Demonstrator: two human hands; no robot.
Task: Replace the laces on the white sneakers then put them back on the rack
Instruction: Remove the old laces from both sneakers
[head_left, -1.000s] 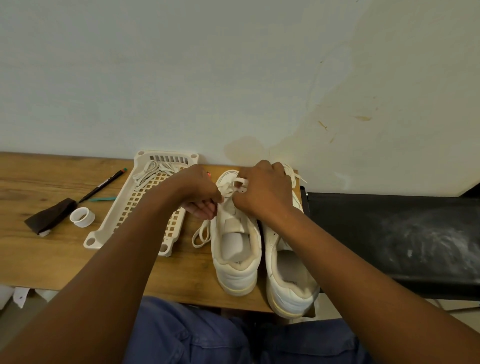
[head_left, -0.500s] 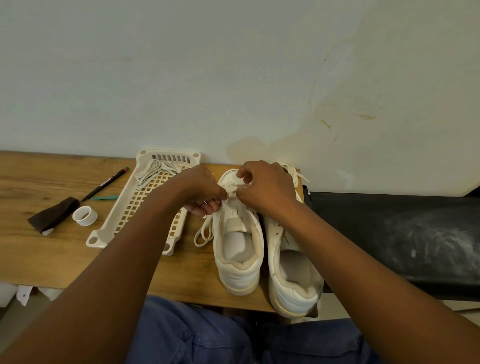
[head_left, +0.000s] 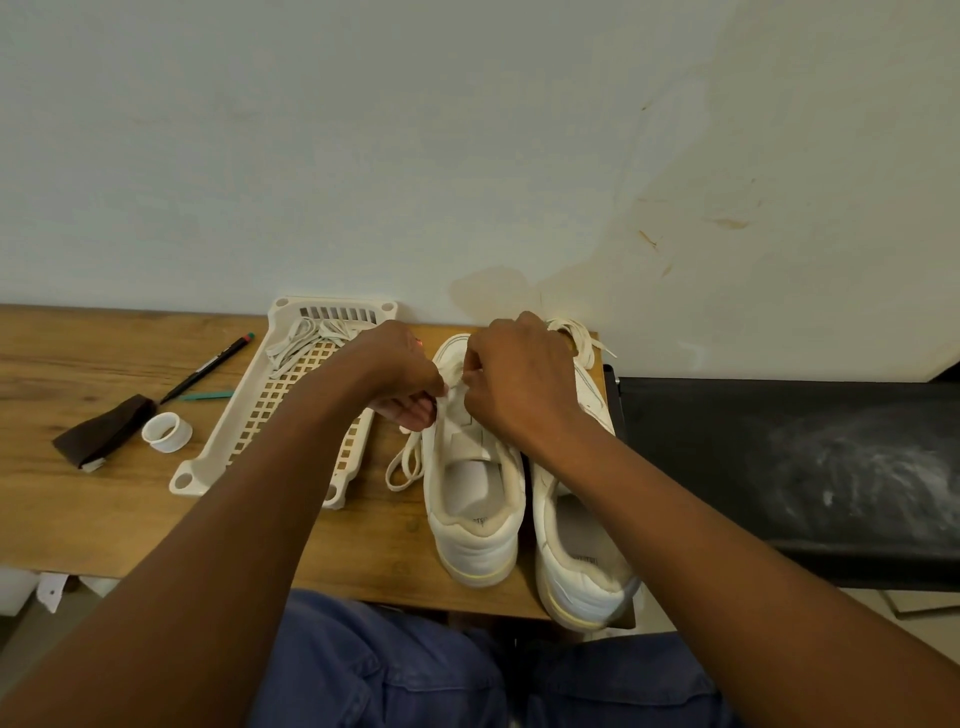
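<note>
From the head camera I saw two white sneakers side by side on the wooden desk (head_left: 104, 519), heels toward me. My left hand (head_left: 402, 374) and right hand (head_left: 524, 376) met over the front of the left sneaker (head_left: 475, 519), each grip closed narrowly, pinching the white lace (head_left: 451, 379) near the eyelets. A loose loop of that lace (head_left: 404, 465) trailed onto the desk just beside the shoe. The right sneaker (head_left: 582, 561) touched its partner, its heel overhanging the desk edge. More laces (head_left: 306, 340) lay in the perforated plastic tray (head_left: 218, 447) to the left. Beyond the tray sat a pen (head_left: 208, 369), a tape roll (head_left: 167, 430) and a dark cloth (head_left: 104, 431).
</note>
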